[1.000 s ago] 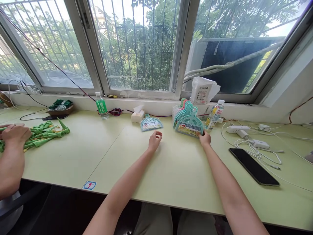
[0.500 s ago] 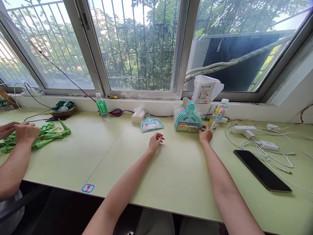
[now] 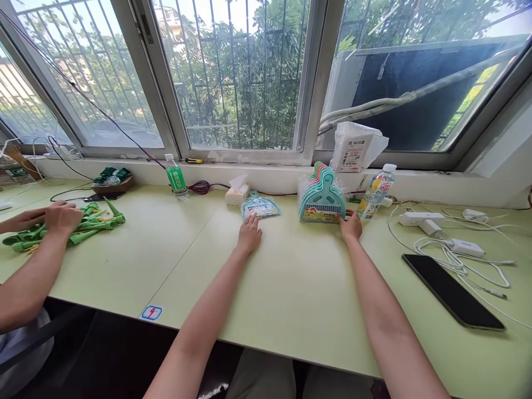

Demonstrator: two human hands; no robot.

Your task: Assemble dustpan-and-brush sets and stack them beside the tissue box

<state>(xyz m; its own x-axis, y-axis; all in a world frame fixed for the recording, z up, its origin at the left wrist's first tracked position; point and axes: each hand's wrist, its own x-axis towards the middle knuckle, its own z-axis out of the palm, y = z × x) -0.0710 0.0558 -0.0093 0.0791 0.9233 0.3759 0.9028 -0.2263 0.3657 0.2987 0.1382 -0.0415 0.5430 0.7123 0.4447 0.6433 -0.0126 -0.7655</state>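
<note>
A single teal mini dustpan and brush set [image 3: 262, 207] in clear wrapping lies on the table near the middle. My left hand [image 3: 250, 235] reaches to its front edge, fingers stretched out and fingertips touching the wrapping. Farther right, a stack of wrapped dustpan and brush sets [image 3: 323, 200] stands upright, teal at the front with some red and green handles behind. My right hand [image 3: 349, 226] grips the stack's lower right corner, with the thumb in front; the other fingers are partly hidden.
A water bottle [image 3: 376, 191] stands beside the stack. White chargers and cables [image 3: 451, 246] and a black phone [image 3: 453, 291] lie at the right. Behind are a tissue pack [image 3: 236, 194] and a green-labelled bottle [image 3: 177, 178]. At left, a co-worker's hands [image 3: 62, 217] handle green pieces [image 3: 97, 224].
My left hand has moved left and forward from the bare table to the single set, its fingers straightening. My right hand stays at the stack's corner. The view has shifted slightly.
</note>
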